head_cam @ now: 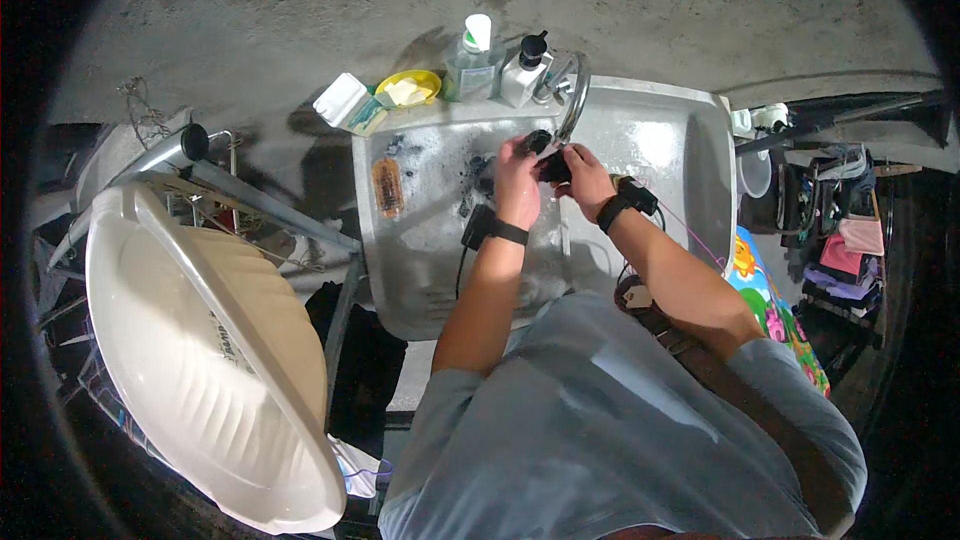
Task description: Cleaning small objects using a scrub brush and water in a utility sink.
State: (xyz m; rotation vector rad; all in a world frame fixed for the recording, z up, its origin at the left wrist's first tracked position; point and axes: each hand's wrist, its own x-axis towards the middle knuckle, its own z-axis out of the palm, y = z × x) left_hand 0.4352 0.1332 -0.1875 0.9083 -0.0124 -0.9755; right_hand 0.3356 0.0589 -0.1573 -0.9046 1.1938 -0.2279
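Observation:
Both my hands hold a black, wet item (553, 165) under the spout of a chrome faucet (579, 101), over a light grey laundry sink (652, 98). My left hand (517, 178) grips its left part, and a dark piece shows above the fingers. My right hand (589, 178) holds its right part. Whether this is one piece or two, and its exact kind, cannot be told. Each wrist wears a black strap with a small box. Dark smudges and wet spots mark the sink's left side, where a wooden scrub brush (388, 187) lies.
Along the sink's back ledge stand a clear bottle (472, 74), a white pump bottle (523, 80), a yellow dish with pale soap (431, 80) and a white-and-green carton (352, 104). A large white plastic tub (277, 360) leans at left. Clothes (844, 255) hang at right.

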